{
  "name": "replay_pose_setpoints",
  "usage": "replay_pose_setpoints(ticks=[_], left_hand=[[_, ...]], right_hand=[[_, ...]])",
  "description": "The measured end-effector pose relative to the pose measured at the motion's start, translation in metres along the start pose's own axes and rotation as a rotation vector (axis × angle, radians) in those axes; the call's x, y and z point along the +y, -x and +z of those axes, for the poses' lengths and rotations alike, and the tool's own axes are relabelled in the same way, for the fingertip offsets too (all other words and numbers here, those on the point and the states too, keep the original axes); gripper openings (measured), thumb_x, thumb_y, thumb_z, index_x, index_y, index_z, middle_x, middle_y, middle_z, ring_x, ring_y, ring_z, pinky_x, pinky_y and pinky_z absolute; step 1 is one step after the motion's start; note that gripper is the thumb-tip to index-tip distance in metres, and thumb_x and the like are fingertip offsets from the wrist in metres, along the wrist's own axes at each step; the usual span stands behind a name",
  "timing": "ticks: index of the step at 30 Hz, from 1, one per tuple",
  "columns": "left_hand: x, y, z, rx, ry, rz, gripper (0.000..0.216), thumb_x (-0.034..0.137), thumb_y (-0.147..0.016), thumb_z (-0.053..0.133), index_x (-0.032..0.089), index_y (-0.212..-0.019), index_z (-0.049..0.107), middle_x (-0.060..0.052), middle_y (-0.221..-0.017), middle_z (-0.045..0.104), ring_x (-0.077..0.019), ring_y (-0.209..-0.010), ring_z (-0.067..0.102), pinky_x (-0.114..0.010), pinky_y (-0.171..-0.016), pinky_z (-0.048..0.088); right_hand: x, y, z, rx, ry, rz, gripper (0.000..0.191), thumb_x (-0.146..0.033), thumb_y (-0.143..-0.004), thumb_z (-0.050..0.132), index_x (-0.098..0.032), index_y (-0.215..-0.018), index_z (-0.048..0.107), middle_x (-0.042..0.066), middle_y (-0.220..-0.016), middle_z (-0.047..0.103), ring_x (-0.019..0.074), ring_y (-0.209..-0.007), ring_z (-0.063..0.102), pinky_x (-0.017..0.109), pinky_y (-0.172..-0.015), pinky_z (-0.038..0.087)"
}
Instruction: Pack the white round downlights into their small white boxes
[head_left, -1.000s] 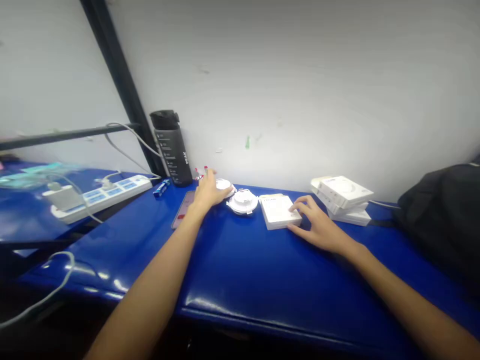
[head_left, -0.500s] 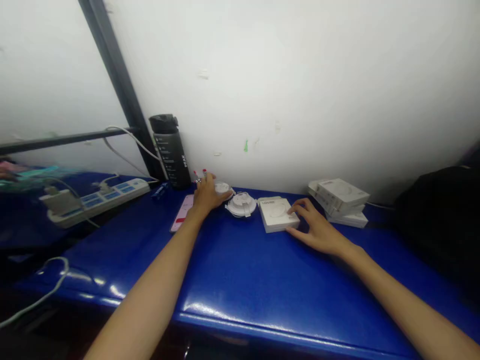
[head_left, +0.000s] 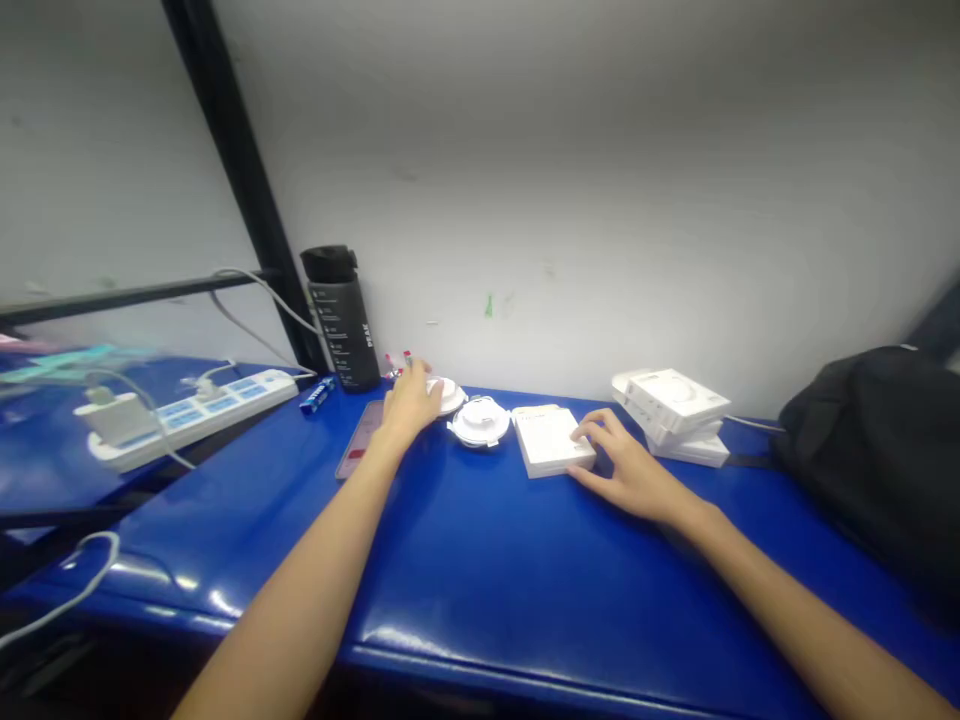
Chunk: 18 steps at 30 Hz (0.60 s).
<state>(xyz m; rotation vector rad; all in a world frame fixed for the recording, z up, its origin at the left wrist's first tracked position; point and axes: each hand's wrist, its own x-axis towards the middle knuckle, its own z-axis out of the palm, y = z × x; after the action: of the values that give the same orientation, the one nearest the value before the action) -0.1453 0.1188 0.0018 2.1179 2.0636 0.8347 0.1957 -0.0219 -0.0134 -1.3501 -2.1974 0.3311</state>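
My left hand point(head_left: 411, 402) is at the back of the blue table, thumb and fingers apart, beside a round white disc point(head_left: 451, 396). The thumb overlaps the disc's left edge, and other fingertips are partly hidden. A second round white disc point(head_left: 481, 421), with a raised centre and small tabs, lies just in front and to the right. My right hand point(head_left: 616, 464) grips the right side of a flat white box point(head_left: 546, 436), fingertips on top and thumb at the front corner. The box lies flat close to the second disc.
Several white boxes point(head_left: 678, 396) are stacked at the back right, near a black bag point(head_left: 862, 450). A pink-screened phone point(head_left: 361, 440), a dark bottle point(head_left: 341, 330), a small blue packet point(head_left: 318, 395) and a power strip point(head_left: 225, 405) are on the left. A white wall stands behind.
My left thumb has drawn back a little to the left, and more of the disc shows. My right hand stays on the box. The view has shifted slightly.
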Motion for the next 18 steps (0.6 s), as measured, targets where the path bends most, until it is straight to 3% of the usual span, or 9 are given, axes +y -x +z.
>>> replay_pose_setpoints(ticks=[18], left_hand=[[0.0050,0.0019,-0.0053,-0.007,-0.071,-0.030,0.041,0.037,-0.101,0.049,0.018,-0.136,0.055,-0.018,-0.137,0.069,-0.0364,-0.133,0.061,-0.050,-0.108,0.050]], right_hand=[[0.0003,-0.0020,0.0009,0.016,-0.028,-0.017,0.028,-0.038,-0.096,0.067,-0.026,-0.120,0.057,0.009,-0.133,0.051,0.0220,-0.099,0.066,0.043,-0.095,0.058]])
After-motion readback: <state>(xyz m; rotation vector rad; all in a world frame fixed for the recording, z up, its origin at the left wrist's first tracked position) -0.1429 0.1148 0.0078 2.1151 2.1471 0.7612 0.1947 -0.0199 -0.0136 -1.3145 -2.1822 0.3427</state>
